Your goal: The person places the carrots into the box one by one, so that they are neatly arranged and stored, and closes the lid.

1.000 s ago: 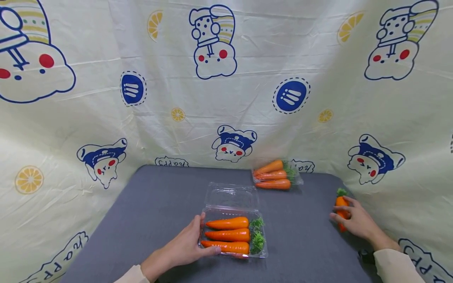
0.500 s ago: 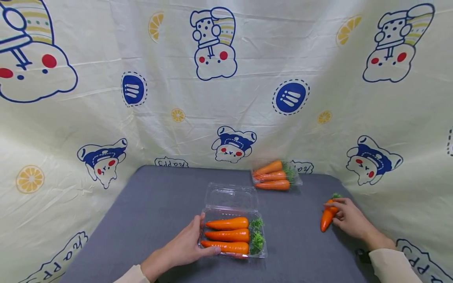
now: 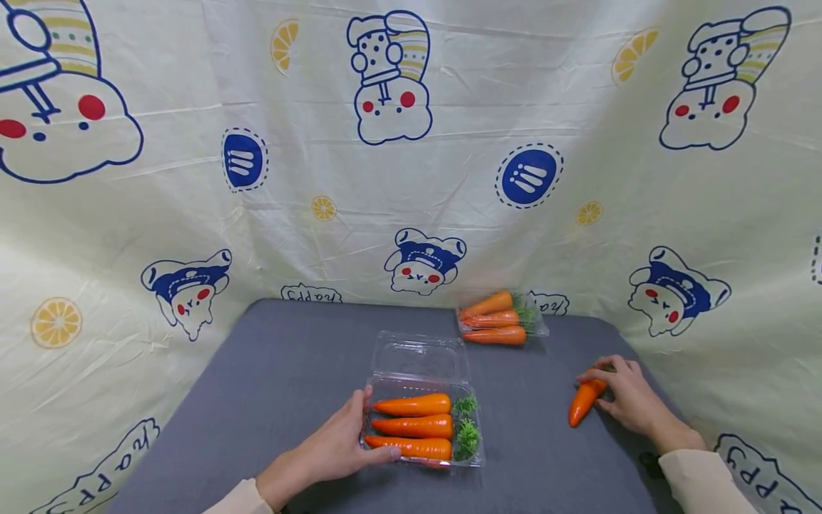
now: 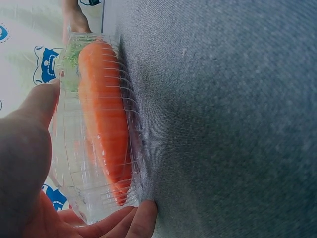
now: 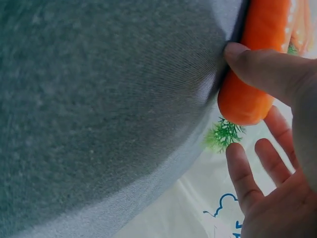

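An open clear plastic clamshell lies near the middle of the table, its lid folded back. Inside, three orange carrots lie side by side, tips to the left and green tops to the right. My left hand grips the box's near left corner, the thumb on the rim and the fingers round the left end. Toward the table's right side, my right hand holds a single carrot by its thick end, tip toward me. Its green top shows beyond the thumb.
A second clear box holding several carrots stands at the back of the grey table. Behind it hangs a pale printed cloth. A dark object sits by the right sleeve.
The right hand has moved left with the single carrot, whose tip has swung toward the lower left. The left hand and its box have stayed in place.
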The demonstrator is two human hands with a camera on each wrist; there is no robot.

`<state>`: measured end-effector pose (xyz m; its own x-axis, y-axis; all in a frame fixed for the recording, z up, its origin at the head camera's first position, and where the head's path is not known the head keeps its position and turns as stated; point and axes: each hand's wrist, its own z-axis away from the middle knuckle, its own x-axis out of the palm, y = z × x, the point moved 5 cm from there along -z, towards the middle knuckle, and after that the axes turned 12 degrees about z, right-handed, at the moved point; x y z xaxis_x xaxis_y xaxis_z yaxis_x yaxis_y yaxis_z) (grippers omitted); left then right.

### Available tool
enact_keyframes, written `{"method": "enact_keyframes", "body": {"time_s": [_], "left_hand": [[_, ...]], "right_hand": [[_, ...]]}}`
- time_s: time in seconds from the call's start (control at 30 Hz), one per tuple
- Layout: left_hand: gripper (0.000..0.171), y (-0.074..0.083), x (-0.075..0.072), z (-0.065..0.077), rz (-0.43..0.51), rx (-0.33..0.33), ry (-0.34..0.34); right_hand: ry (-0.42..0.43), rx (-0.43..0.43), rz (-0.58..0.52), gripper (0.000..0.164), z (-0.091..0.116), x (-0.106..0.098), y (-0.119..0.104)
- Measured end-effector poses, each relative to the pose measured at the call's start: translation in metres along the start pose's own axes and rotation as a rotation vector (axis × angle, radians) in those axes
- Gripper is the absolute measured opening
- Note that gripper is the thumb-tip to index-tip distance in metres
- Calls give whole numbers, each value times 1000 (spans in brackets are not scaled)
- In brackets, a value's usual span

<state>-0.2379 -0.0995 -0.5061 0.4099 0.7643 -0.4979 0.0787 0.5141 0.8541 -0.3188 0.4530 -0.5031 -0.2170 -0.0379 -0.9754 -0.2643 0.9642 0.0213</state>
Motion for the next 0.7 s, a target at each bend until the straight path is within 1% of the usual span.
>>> {"method": "enact_keyframes", "body": {"time_s": [0.23,0.47,0.7], "left_hand": [[122,2,0,1,-13,3,6],[121,1,0,0,-22,13,11],[122,1,0,1,-19,23,9]], "right_hand": [[-50,-7,10,40,-1,4,-3],[-30,-27,33,37,0,4,-6],[-43,-9,30,31,-1,4,-8]]}}
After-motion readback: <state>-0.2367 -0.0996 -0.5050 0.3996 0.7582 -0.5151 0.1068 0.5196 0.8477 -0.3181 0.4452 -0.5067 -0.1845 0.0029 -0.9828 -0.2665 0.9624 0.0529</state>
